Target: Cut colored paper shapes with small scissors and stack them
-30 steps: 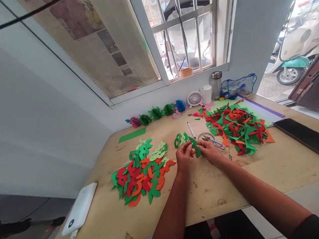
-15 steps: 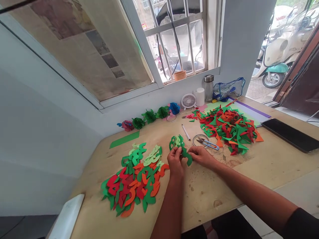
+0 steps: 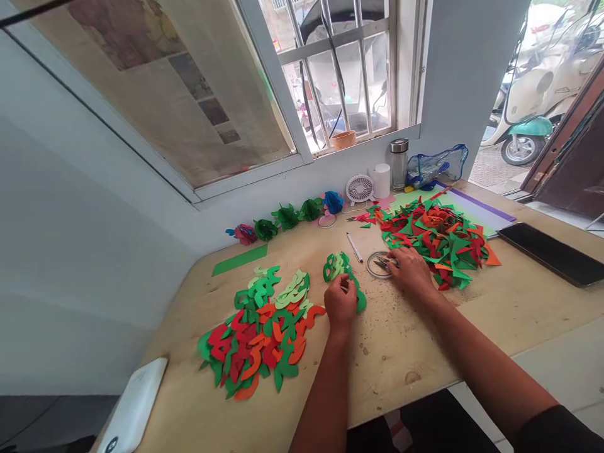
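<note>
My left hand [image 3: 341, 302] is closed in a pinch at a wavy green paper cutout [image 3: 361, 302], which shows on its right side. Just beyond the fingers lie more curved cutouts, with light green ones [image 3: 336, 264] among them. My right hand [image 3: 411, 272] is closed over the blue-handled thread snips [image 3: 380, 264], hiding the handles; only the dark blades stick out to the left. Around the blades lies a clear round ring [image 3: 370, 270]. Left of my left hand spreads a heap of red, orange and green wavy paper cutouts [image 3: 255, 343].
Pointed paper scraps [image 3: 453, 245] are piled behind my right hand, with a black phone [image 3: 552, 251] to their right. A white pen [image 3: 354, 247] lies mid-table. Along the wall stand paper flowers [image 3: 287, 217], a small fan [image 3: 359, 189] and a glass bottle [image 3: 399, 167]. A white device [image 3: 134, 402] sits front left.
My right hand has left the green cutout and moved right and back onto the thread snips. The left hand stays at the cutout. The view has shifted slightly.
</note>
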{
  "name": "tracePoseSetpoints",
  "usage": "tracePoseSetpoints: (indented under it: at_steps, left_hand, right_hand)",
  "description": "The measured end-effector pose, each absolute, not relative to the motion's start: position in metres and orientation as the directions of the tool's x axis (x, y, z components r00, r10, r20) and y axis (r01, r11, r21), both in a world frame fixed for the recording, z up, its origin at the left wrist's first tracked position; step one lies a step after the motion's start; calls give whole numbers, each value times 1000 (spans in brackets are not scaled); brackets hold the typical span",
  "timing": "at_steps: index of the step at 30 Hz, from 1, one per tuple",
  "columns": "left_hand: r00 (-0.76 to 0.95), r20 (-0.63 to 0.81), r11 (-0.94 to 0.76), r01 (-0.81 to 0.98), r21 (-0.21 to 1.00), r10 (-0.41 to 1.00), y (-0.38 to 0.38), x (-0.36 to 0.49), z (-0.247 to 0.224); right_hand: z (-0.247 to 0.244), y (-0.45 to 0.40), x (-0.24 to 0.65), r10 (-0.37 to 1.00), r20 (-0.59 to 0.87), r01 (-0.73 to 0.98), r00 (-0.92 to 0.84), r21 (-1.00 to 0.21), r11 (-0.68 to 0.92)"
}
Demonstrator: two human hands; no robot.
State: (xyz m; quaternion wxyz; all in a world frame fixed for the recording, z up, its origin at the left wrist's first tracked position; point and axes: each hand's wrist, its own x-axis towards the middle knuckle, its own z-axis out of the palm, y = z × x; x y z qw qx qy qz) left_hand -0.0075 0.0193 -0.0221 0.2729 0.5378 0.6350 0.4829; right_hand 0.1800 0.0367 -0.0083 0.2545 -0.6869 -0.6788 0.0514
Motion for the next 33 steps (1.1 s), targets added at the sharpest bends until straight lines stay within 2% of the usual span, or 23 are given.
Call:
tracePoseSetpoints:
  at_steps: [3, 5, 7, 12, 15, 18, 22, 25, 27, 29, 31, 33]
  left_hand:
    - [-293, 332, -96, 603, 792, 896, 17, -7, -20]
    - [-195, 402, -168, 688, 706, 895, 14, -4, -17]
    - [-20, 429, -278, 735, 618, 903, 11, 4, -14]
    - [237, 355, -393, 787, 476, 904, 7, 28, -4]
    - [305, 321, -419, 819, 393, 897, 10, 41, -2]
    - [302, 305, -396, 860, 321, 903, 14, 50, -6]
    - [337, 301, -422, 861, 285, 892, 18, 56, -13]
    - [365, 273, -432, 867, 249, 890, 20, 59, -17]
    - [371, 261, -430, 874, 225, 891, 22, 60, -21]
    - [366, 270, -427, 878, 215, 891, 25, 60, -24]
    - [356, 293, -427, 874, 231, 888, 26, 59, -26]
    - [334, 325, -430, 854, 293, 885, 25, 57, -26]
  right_hand:
    - [-9, 35, 180, 971, 232, 949, 50, -314, 26]
    - [-7, 33, 177, 976, 213, 967, 32, -253, 23]
    - [-5, 31, 174, 976, 216, 978, 16, -207, 30]
    - [-1, 28, 169, 970, 243, 985, 1, -167, 41]
    - [-2, 28, 167, 969, 248, 986, 0, -164, 42]
    - [-5, 30, 169, 966, 260, 982, 6, -184, 44]
    - [-13, 39, 179, 956, 282, 951, 81, -308, 10]
    - [-17, 47, 187, 938, 306, 854, 162, -520, 23]
    - [-15, 50, 190, 919, 323, 701, 225, -709, 77]
    - [-9, 49, 190, 905, 305, 474, 297, -870, 137]
    - [0, 46, 188, 900, 225, 225, 373, -963, 148]
    - [8, 43, 187, 889, 134, 9, 437, -989, 145]
